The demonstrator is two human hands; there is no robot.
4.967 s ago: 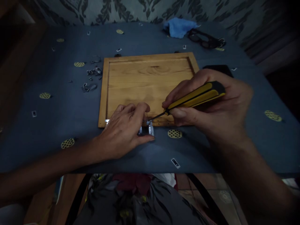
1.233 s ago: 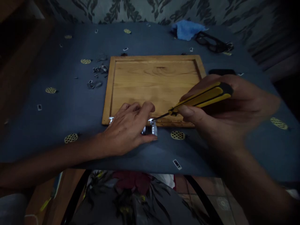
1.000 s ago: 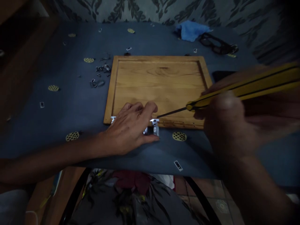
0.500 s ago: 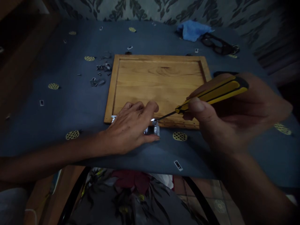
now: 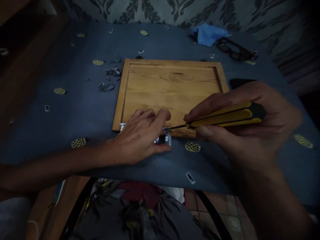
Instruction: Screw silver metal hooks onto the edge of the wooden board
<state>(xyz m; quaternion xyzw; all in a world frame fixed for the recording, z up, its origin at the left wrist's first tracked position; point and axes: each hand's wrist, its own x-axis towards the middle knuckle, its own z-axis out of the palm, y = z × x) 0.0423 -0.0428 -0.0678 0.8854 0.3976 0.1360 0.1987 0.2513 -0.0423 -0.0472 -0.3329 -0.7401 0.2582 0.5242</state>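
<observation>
In the head view, my right hand (image 5: 252, 130) is closed around the yellow-and-black handle of a screwdriver (image 5: 222, 116). The shaft runs left, its tip at a shiny metal hinge (image 5: 167, 137) on the near edge of a framed wooden panel (image 5: 157, 90). My left hand (image 5: 140, 136) lies over that near edge, fingers bent across the wood and thumb along the hinge's near side, gripping it. Part of the hinge is hidden under this hand. Another bit of shiny metal (image 5: 122, 126) shows at the panel's near left corner.
Loose metal fittings (image 5: 113, 71) and several small screws (image 5: 108, 79) lie left of the panel. A blue cloth (image 5: 208, 34) and dark glasses (image 5: 236, 49) rest at the back right. A dark object (image 5: 241, 82) sits behind my right hand. A patterned blue cloth (image 5: 62, 116) covers the table.
The screwdriver handle has tilted lower, leaving the shaft nearer level, its tip still at the hinge. My right forefinger has stretched along the handle. My left hand stays in place.
</observation>
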